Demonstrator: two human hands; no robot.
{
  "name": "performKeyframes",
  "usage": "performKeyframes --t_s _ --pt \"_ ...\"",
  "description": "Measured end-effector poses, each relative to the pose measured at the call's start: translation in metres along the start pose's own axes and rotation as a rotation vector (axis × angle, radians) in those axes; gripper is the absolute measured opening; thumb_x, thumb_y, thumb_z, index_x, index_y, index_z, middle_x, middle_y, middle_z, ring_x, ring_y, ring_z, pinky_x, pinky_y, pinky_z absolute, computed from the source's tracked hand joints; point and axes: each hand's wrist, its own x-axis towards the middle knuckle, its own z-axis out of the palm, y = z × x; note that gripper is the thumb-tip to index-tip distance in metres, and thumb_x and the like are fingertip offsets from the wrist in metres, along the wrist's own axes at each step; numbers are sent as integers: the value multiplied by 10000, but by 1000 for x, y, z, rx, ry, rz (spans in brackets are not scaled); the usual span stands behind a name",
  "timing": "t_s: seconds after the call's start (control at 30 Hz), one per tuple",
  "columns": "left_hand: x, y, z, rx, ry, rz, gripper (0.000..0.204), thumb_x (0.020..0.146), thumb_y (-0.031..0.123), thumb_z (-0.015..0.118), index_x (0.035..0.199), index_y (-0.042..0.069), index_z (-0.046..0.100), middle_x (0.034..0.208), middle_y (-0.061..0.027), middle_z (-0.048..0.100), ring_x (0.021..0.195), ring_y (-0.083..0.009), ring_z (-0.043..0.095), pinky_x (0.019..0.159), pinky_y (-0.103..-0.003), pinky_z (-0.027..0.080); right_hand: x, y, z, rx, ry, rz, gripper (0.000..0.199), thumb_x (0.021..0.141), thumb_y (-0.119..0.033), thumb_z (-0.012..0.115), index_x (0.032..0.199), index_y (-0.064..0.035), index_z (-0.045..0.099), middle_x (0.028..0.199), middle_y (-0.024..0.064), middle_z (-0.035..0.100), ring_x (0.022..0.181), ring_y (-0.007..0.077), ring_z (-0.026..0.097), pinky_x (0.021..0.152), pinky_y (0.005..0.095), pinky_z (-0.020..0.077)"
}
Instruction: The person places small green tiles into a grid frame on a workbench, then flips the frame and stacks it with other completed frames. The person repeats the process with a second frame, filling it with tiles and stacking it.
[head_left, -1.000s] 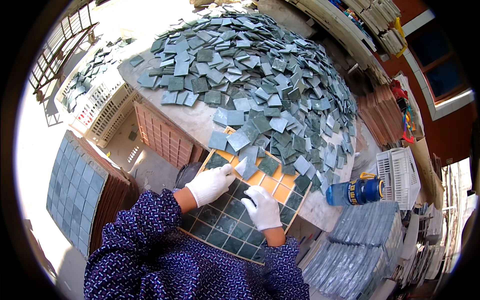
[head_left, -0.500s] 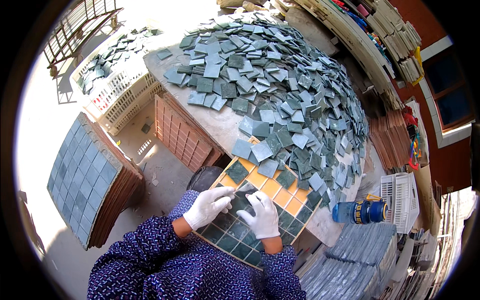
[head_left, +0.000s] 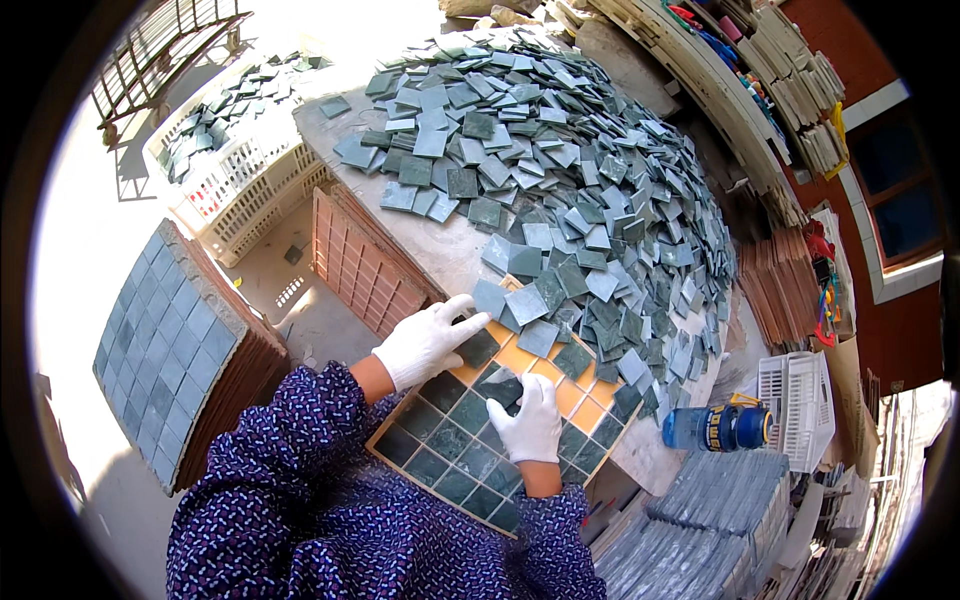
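A shallow tray with a yellow base and a pale grid (head_left: 543,376) lies in front of me, its nearer squares filled with dark green stone tiles (head_left: 457,485). Both my hands wear white gloves. My left hand (head_left: 428,340) reaches over the tray's upper left edge, fingers apart, beside a green tile (head_left: 477,348). Over the middle of the grid is my right hand (head_left: 532,420), thumb and fingers apart at the edge of a paler green tile (head_left: 500,387). Whether it grips that tile is hard to see.
A large heap of loose green tiles (head_left: 560,180) covers the table beyond the tray. At left stand a tile-faced stack of panels (head_left: 160,345) and a cream crate (head_left: 250,195). To the right are a blue bottle (head_left: 715,428), wrapped tile stacks (head_left: 715,500) and a white basket (head_left: 800,410).
My left hand has moved up and left, away from my right hand, to the green tile near the tray's far edge. My right hand has shifted slightly right and stays over the grid.
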Motion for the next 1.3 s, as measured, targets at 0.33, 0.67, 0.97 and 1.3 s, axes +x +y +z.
performKeyframes --t_s 0.33,0.67,0.97,1.3 --pt "6 -8 24 46 36 153 461 810 92 615 1258 68 507 1218 -163 479 1043 -324 579 857 -374 518 83 -78 -75 -253 -397 -182 435 699 -287 737 1010 -5 623 994 203 642 950 327 634 846 386 513" --pt "32 2 -5 92 -264 55 579 695 146 763 1211 71 513 1145 -140 481 1056 -325 563 861 -400 504 142 -80 -97 152 182 -253 429 757 -209 758 1125 -49 607 1075 135 641 822 219 662 735 344 540" --pt "-25 9 -4 -60 -182 -60 573 669 207 782 1154 52 518 1128 -143 529 1042 -349 553 868 -415 485 138 -59 -3 -338 -270 -273 543 735 -218 761 1205 -69 535 1190 136 567 1102 346 556 921 424 477" --pt "-9 -10 2 -106 -201 58 564 715 207 763 1207 65 527 1226 -152 486 1122 -334 533 923 -396 488 71 -30 -25 273 80 -118 576 683 -212 795 1186 -44 572 1099 136 605 840 230 604 770 347 507"
